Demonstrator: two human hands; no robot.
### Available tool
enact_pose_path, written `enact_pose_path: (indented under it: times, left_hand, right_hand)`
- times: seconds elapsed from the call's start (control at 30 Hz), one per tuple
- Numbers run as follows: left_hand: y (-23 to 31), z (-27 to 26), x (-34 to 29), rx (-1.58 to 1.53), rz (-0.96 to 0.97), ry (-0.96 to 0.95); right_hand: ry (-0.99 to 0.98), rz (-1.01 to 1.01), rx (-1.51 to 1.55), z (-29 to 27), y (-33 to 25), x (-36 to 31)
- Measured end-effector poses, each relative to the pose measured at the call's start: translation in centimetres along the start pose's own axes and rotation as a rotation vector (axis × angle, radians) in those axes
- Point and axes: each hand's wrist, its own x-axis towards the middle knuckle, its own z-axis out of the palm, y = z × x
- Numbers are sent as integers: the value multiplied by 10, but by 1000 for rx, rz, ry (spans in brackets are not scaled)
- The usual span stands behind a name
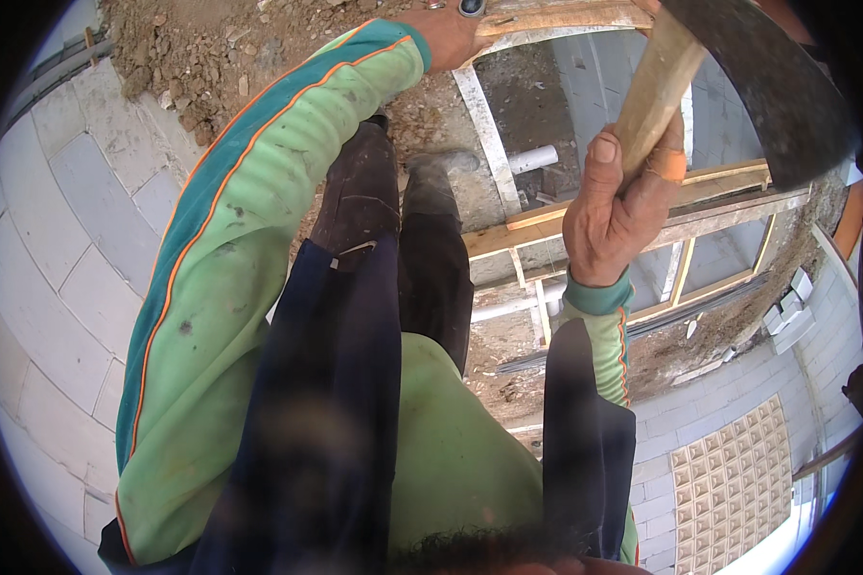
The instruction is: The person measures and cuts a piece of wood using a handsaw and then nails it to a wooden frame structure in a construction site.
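Note:
My right hand (616, 206) is closed round the pale wooden handle (658, 86) of an adze, with an orange band on one finger. The adze's broad, dark, curved metal head (772, 86) is raised close to the camera at the upper right. My left hand (448, 36) reaches to the top edge, against the end of a wooden board (556, 19); a dark-stoned ring (472, 8) shows on it. Its fingers are mostly cut off by the picture's edge, so its grip is hidden. Both arms wear green sleeves.
Wooden frame pieces (633, 218) span a trench ahead, with a white pipe (533, 159) inside. Rubble and soil (187, 57) lie at the upper left. Pale block walls (77, 230) stand on both sides. A beige gridded panel (735, 479) is at the lower right.

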Motion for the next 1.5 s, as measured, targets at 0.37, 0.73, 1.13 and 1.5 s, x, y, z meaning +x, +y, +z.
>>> enact_pose_path:
  times: [0.37, 0.73, 1.13, 1.5]
  left_hand:
    - [-6, 25, 8, 49, -29, 263]
    - [-6, 25, 2, 61, -24, 270]
    - [-24, 57, 14, 114, 20, 339]
    - [-11, 13, 2, 2, 46, 295]
  right_hand:
    - [-71, -70, -238, -4, -11, 4]
    - [-203, 238, -121, 12, 9, 7]
    - [-329, 257, -139, 14, 8, -5]
    - [-369, 335, -273, 25, 26, -2]
